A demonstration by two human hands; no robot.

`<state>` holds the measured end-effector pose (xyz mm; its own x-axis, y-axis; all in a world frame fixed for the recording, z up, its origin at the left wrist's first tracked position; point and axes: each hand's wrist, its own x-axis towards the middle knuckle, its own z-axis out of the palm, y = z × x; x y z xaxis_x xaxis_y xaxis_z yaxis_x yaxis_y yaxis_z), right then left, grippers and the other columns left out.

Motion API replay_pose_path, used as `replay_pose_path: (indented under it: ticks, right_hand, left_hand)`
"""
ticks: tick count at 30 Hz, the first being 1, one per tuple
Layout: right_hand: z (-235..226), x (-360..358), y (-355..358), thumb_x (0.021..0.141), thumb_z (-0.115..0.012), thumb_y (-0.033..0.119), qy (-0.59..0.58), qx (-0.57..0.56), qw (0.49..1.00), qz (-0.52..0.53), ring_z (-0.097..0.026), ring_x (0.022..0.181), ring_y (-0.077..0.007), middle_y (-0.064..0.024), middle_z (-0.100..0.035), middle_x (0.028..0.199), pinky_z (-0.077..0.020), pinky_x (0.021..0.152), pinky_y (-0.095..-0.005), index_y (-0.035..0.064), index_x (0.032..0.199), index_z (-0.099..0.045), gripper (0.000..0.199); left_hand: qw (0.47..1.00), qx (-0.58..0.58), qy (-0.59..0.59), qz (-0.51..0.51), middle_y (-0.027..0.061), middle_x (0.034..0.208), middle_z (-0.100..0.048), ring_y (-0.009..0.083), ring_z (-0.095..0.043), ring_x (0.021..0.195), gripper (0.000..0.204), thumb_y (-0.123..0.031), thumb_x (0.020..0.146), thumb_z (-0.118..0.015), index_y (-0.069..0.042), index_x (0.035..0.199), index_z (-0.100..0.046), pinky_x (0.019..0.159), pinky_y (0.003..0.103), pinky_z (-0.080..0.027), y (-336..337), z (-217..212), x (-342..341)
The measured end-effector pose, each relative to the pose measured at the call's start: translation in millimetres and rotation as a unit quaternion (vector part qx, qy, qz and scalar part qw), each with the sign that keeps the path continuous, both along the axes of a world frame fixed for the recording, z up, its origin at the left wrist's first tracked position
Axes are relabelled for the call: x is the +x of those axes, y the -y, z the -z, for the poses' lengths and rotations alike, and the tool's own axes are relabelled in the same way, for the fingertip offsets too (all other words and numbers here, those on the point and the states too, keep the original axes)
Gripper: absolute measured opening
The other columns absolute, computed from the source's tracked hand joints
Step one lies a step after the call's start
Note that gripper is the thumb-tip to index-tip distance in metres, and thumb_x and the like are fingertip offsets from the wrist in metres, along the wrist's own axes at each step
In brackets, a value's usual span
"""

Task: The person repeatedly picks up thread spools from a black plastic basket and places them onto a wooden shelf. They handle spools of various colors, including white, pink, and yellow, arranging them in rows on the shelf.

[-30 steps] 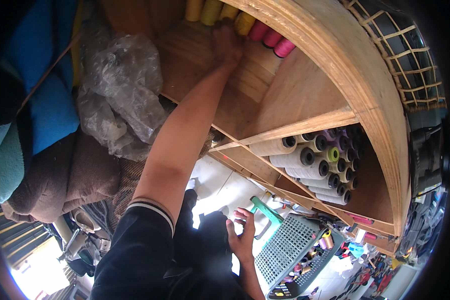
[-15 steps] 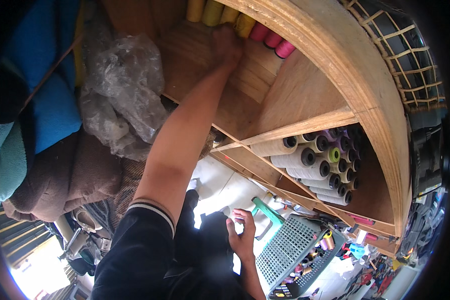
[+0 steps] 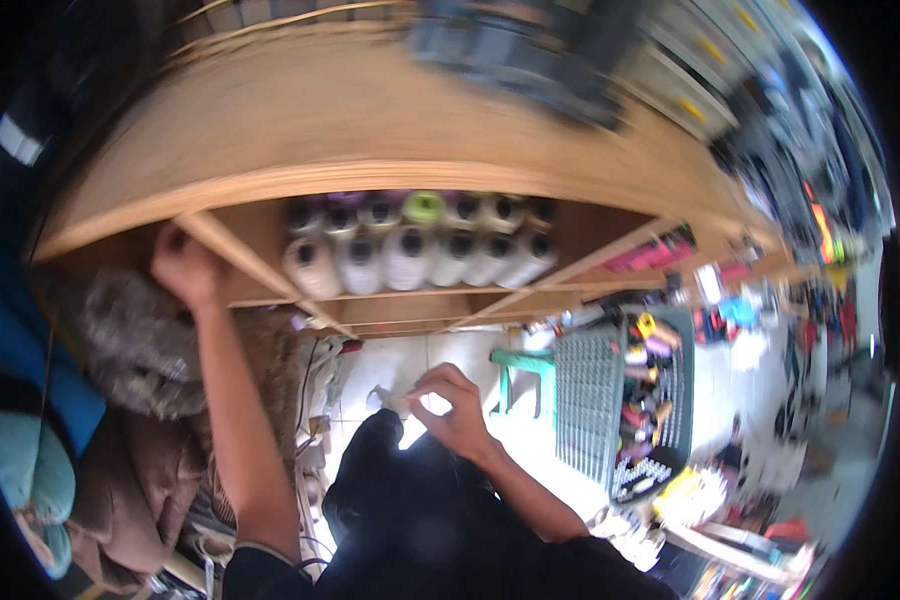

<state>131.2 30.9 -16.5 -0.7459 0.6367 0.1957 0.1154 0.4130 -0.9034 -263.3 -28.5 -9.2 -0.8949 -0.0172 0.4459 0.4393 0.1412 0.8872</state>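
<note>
My left hand reaches into the left compartment of a wooden shelf. Its fingers are blurred and partly lost in shadow, so what they touch does not show. Just below that hand bulges crumpled clear plastic. My right hand hovers over my lap, thumb and forefinger curled into a ring with the tips together; anything between them is too small to make out. Stacked thread cones, mostly white with one lime-green cone, fill the middle compartment.
Pink spools lie in the right compartment. On the floor stand a green stool and a grey-green plastic crate holding several coloured spools. Brown cushions and blue fabric crowd the left side.
The view has swung right, bringing the white cones to the middle. My left hand remains in the left compartment, away from the yellow spools. My right hand's fingers have curled together.
</note>
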Motion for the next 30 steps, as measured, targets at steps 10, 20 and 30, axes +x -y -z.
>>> replay_pose_path:
  ticks: [10,20,30]
  right_hand:
    - [13.6,148.2,-38.9,0.082,-0.069,0.009,-0.058,-0.059,0.961,0.264,-0.059,0.084,-0.0214,-0.0097,-0.059,0.09,-0.0477,0.076,-0.0327,0.0023,0.093,-0.064,0.013]
    - [122.1,381.3,-71.5,0.082,-0.065,0.005,-0.002,-0.045,0.728,0.684,-0.061,0.078,-0.0209,-0.0104,-0.061,0.086,-0.0484,0.07,-0.0316,0.0037,0.095,-0.059,0.014]
    - [255.1,483.4,-187.0,0.08,-0.067,0.029,0.37,0.019,0.86,0.352,-0.06,0.101,-0.039,-0.0208,-0.062,0.108,-0.0487,0.087,-0.0447,0.0067,0.116,-0.058,0.043]
  left_hand:
    - [0.992,-0.083,-0.091,-0.001,0.0048,0.067,-0.055,0.0131,-0.045,0.066,0.031,-0.022,0.092,-0.065,0.002,0.073,-0.059,0.062,0.03,-0.043,21.6,-34.1,223.8]
    - [0.795,-0.3,0.182,0.496,0.0118,0.089,-0.063,0.0184,-0.061,0.079,0.012,-0.009,0.091,-0.061,0.002,0.093,-0.06,0.071,0.032,-0.052,43.8,136.0,335.4]
    - [0.707,-0.47,0.059,0.525,0.0089,0.088,-0.062,0.0137,-0.06,0.078,0.015,-0.013,0.093,-0.059,0.002,0.098,-0.062,0.068,0.029,-0.049,-16.1,96.4,405.1]
